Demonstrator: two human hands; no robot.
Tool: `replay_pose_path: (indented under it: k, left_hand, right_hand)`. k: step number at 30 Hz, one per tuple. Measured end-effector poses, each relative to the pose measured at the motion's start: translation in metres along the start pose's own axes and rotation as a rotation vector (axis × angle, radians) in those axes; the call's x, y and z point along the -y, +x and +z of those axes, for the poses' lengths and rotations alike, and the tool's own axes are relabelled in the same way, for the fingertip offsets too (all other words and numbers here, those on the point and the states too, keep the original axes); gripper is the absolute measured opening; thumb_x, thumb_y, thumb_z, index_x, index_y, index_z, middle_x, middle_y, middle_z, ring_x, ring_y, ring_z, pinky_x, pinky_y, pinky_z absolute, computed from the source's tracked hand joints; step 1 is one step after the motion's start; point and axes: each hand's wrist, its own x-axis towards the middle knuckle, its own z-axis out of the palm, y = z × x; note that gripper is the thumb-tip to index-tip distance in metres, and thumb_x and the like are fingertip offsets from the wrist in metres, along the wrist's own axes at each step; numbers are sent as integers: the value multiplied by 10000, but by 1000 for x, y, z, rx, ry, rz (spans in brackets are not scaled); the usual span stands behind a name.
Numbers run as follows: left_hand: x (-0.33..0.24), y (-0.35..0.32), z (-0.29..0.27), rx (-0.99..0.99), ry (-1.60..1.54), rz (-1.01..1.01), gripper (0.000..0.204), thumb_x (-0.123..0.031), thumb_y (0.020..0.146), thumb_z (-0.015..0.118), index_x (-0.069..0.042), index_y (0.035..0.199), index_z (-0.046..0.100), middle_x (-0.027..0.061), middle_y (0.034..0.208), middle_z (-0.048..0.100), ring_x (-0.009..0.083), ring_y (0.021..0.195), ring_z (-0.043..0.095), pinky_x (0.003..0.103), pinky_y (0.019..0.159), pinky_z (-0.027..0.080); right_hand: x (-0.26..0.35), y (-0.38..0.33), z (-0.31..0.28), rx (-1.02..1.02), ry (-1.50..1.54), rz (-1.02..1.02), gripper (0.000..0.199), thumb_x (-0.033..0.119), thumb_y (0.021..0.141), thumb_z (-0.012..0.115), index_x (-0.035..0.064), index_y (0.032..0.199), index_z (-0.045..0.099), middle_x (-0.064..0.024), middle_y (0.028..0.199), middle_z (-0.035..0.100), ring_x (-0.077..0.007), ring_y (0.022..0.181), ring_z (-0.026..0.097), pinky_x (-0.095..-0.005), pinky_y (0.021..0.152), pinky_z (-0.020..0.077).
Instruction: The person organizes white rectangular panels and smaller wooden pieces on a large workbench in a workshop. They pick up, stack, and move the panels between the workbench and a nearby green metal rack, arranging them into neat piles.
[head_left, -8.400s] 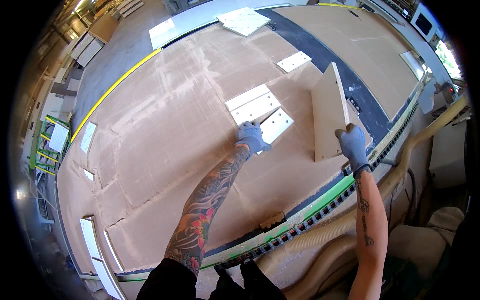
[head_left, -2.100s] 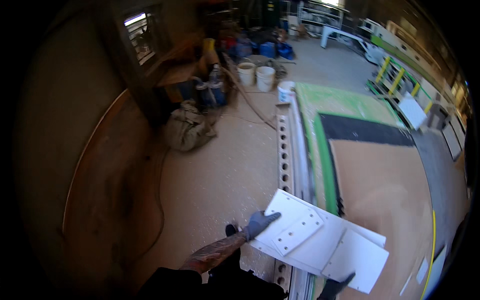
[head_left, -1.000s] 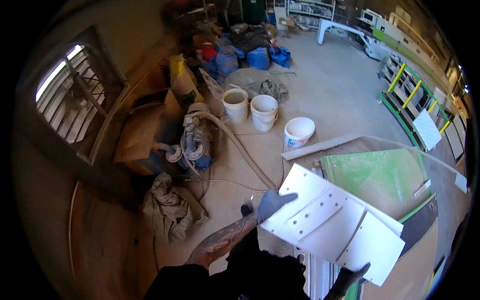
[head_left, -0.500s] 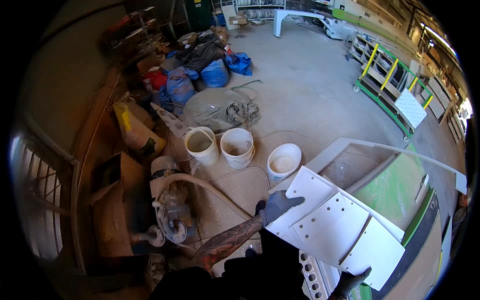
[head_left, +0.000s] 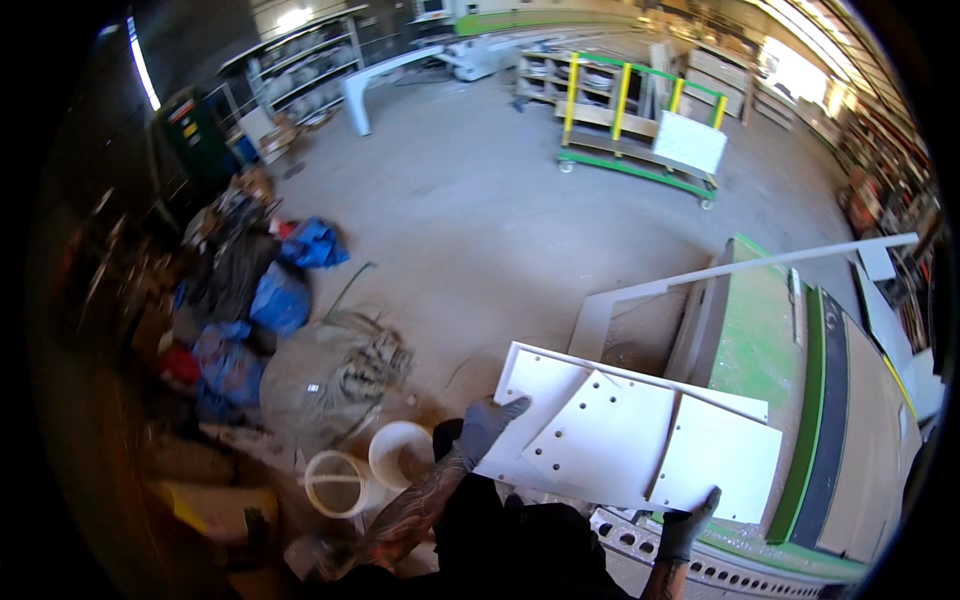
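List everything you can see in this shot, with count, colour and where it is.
white panels: a stack, at least three, white, some drilled with holes, carried in both hands at lower centre
buckets: two, white, on the floor at lower left
bags: several, blue, piled at left
cart: one, green and yellow, holding a white board, upper centre
machine table: one, green-edged, at right
shelving: grey, far wall
left hand: grey glove, gripping the stack's left edge
right hand: grey glove, under the stack's lower right edge
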Motion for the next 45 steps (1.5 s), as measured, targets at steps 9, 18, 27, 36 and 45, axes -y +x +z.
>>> replay_pose_path:
  k: [9,18,27,36,45]
  left_hand:
    - [5,302,-85,240,-76,-108,425,-369,924,722,45,1020,720,83,854,730,140,723,669,314,660,533]
    - [-41,625,-188,364,29,128,378,-319,896,770,25,1050,739,72,889,751,92,791,668,289,673,533]
    - [-128,821,-177,328,238,107,382,-339,896,764,21,1022,739,76,888,752,103,792,679,279,700,552]
    - [-140,1085,-43,289,330,8,357,-315,911,751,22,1026,742,41,847,723,77,726,638,264,653,528]
    - [-236,1329,141,318,209,144,350,-293,960,687,31,1089,717,45,919,727,92,802,657,276,690,543]
  right_hand:
    - [-131,88,187,-158,19,-175,687,604,962,524,100,1425,471,-75,1369,548,-260,1264,517,-453,1053,428]
    - [-260,204,456,-253,114,-261,729,575,976,475,59,1484,391,-122,1426,502,-301,1306,495,-479,1098,401]
    - [-275,368,591,-211,173,-196,644,545,974,491,110,1448,455,-72,1409,525,-286,1295,500,-480,1094,393]
    - [-276,680,636,-232,117,-300,694,533,991,475,64,1494,381,-119,1436,493,-293,1311,489,-461,1093,402]
    - [-189,973,748,-289,178,-182,675,572,949,538,104,1429,462,-81,1359,555,-275,1201,566,-450,1011,476]
